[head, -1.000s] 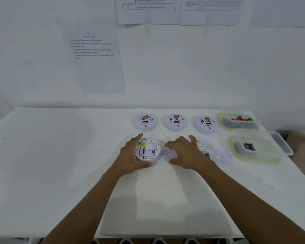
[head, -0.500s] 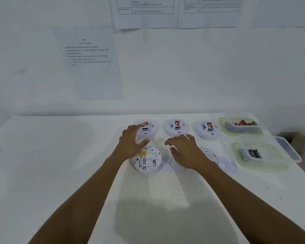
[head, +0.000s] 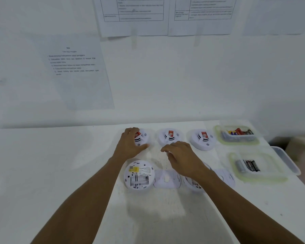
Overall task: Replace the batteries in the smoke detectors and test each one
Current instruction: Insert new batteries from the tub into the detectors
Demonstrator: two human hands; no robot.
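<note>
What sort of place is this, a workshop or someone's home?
Probably a workbench set up for a practice task, not a home: printed instruction sheets on the wall, smoke detectors in rows on a white table, tubs of batteries beside them.

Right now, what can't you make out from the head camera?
- Near-row smoke detector: head view, mostly hidden under the right forearm.
- Back-left smoke detector: the left hand covers its left side; grip unclear.
- Wall sheets: print blurred; upper ones cut off by the top edge.
- Batteries in the containers: labels too small.
</note>
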